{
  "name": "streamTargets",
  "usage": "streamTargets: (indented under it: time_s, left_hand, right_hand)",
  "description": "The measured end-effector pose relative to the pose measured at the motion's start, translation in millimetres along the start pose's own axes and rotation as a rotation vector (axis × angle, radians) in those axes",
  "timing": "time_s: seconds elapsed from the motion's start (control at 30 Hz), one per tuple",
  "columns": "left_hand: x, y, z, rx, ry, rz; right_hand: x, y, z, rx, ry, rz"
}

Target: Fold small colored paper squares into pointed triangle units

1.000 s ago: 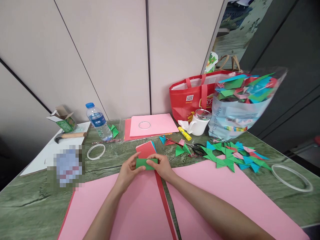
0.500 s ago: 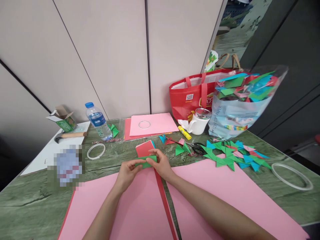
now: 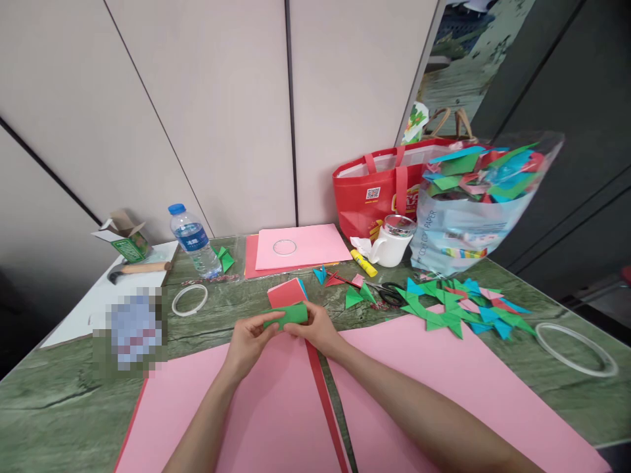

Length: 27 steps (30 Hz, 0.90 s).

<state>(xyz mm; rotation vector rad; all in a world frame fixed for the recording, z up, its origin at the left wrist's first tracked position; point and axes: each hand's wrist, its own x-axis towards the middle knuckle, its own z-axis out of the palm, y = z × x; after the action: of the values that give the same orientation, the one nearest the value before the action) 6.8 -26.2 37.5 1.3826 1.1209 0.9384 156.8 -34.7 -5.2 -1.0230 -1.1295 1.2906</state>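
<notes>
A small piece of green paper point(image 3: 290, 316), bent over on itself, is held between both hands above the pink sheets. My left hand point(image 3: 250, 341) pinches its left end between thumb and fingers. At the other end, my right hand point(image 3: 318, 330) grips it, thumb along the lower edge and fingers partly hidden behind. Just beyond lies a stack of small red and blue paper point(image 3: 286, 292). Large pink sheets point(image 3: 266, 401) with a red edge showing lie under my forearms, beside a second pink sheet point(image 3: 424, 374) on the right.
Folded paper pieces point(image 3: 444, 305), black-handled scissors point(image 3: 392, 293), a yellow glue stick point(image 3: 363, 263) and a white mug point(image 3: 392, 246) lie to the right. Behind them stand a red bag point(image 3: 359, 197) and a plastic bag of paper point(image 3: 453, 230). Leftward are a bottle point(image 3: 194, 243), a tape ring point(image 3: 190, 300) and a hammer point(image 3: 142, 267).
The green paper has curled over more, its broad face now turned toward me. My right fingers have slid behind it and the thumb has moved lower.
</notes>
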Motion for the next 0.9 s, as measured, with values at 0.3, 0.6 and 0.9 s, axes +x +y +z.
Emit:
streamTargets:
  time_s: [0.3,0.6,0.9]
  left_hand:
    - [1.8,-4.5,-0.5,0.029,0.027,0.023]
    - [0.8,-2.8,-0.6,-0.083,-0.002,-0.042]
    - [1.1,-2.9,-4.1,-0.029,-0.008,-0.014]
  right_hand:
    - [0.5,-1.1,0.9,0.072,0.023,-0.013]
    - [-1.7,-3.3,-0.3,0.148,-0.014,0.029]
    - [1.5,2.1,-1.7,0.228,0.014,0.062]
